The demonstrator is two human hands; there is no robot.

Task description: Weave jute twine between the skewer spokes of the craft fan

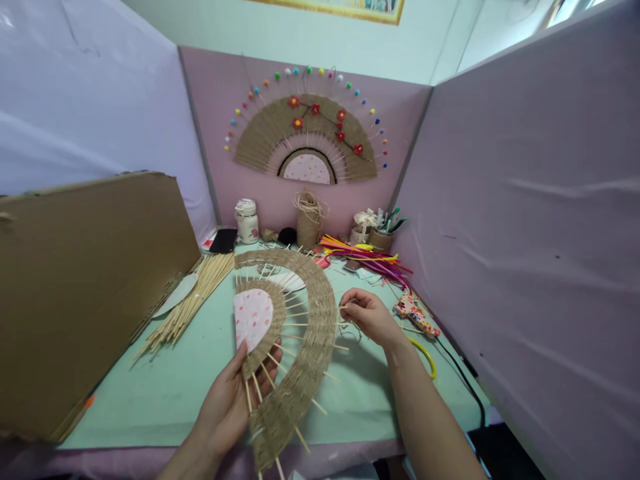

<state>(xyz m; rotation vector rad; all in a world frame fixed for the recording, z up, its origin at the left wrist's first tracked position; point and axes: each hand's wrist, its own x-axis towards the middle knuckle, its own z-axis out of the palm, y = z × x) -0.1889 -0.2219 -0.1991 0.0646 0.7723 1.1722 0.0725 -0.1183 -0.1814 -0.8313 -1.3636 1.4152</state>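
Note:
My left hand [227, 403] grips a half-round woven fan [323, 300] by its lower inner part, thumb on the front and fingers behind. The fan stands on its side, its curved edge to the right. Pale thin sticks radiate through two bands of brown twine weaving, with a gap between them. A white half-circle with pink spots [253, 317] covers its centre. At the outer edge, my right hand [367, 315] is closed in a pinch beside a stick end. A thin loose strand of twine [353, 331] hangs beneath those fingers.
A finished-looking fan [310, 127] hangs on the back panel. Bundled sticks [187, 310] and cardboard [95, 293] are left. Behind stand a jar [247, 223] and twine roll [309, 227]. Pipe cleaners [365, 257], a patterned glue gun [416, 313] with cord and a yellow handle [425, 357] lie right.

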